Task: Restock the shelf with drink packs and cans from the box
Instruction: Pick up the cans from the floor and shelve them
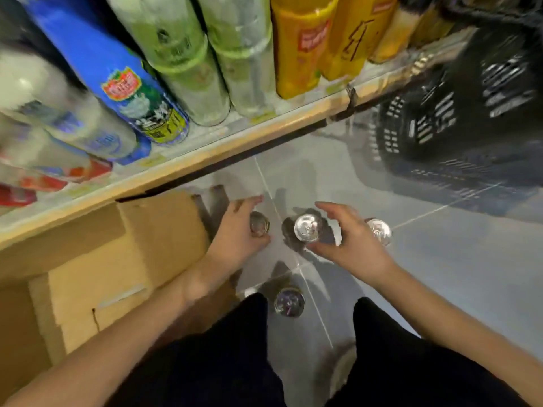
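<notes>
- Left hand (pixel 239 227) is wrapped around one can (pixel 259 224) standing on the floor (pixel 440 259) beside the box (pixel 117 259); I read that as a grip for lifting.
- Right hand (pixel 348 239) hangs spread wide, holding nothing, over a second can (pixel 307 227), with a third can (pixel 380 231) just behind its knuckles.
- A fourth can (pixel 289 302) stands between my knees.
- I judge the cans were staged upright on the floor so each hand can take one to the shelf (pixel 205 148), already crowded with bottles (pixel 182 63).

Four cans stand on the floor: one (pixel 259 224), another (pixel 308 227), a third (pixel 380 231), a fourth (pixel 289 302). One cardboard box (pixel 117 259). One black basket (pixel 458 113).
</notes>
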A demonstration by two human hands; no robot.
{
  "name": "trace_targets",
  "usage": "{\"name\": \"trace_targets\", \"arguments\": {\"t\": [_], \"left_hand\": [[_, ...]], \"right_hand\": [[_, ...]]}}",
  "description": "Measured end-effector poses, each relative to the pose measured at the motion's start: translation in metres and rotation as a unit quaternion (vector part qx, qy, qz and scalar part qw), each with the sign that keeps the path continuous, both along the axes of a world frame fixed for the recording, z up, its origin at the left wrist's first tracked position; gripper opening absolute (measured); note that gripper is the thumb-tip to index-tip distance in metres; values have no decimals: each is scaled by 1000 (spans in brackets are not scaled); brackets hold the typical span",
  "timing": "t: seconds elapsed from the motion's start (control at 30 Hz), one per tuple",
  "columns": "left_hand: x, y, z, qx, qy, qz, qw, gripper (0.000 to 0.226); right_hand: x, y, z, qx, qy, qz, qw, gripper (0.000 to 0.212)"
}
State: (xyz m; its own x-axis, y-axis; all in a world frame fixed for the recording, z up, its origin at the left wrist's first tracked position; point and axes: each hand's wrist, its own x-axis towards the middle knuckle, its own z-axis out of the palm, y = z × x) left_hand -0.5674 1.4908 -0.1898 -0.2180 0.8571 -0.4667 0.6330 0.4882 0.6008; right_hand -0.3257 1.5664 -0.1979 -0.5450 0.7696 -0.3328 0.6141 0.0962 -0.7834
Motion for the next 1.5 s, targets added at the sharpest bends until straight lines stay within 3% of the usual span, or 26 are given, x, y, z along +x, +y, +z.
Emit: {"name": "trace_targets", "arguments": {"t": [0.53, 0.7, 0.77, 1.0, 1.13, 1.3, 1.5], "left_hand": [[-10, -5, -37, 7, 35, -16, 999, 73], [-17, 3, -16, 18, 41, 15, 999, 68], [-20, 11, 7, 21, 41, 31, 998, 71], [-36, 41, 211, 85, 24, 58, 994, 68], [-45, 46, 377, 156, 15, 68, 985, 65], [-56, 30, 596, 220, 31, 47, 974, 89], [-78, 5, 819, 290, 13, 93, 952, 77]], "right_hand": [[-24, -1, -49, 13, -6, 13, 1000, 74], [-29, 10, -21, 27, 1, 2, 1000, 59], [-33, 21, 3, 43, -1, -3, 999, 62], [-48, 56, 212, 91, 14, -25, 995, 77], [-64, 67, 383, 91, 69, -60, 992, 72], [-83, 63, 609, 107, 118, -71, 985, 63], [-106, 47, 831, 154, 165, -43, 973, 59]]}}
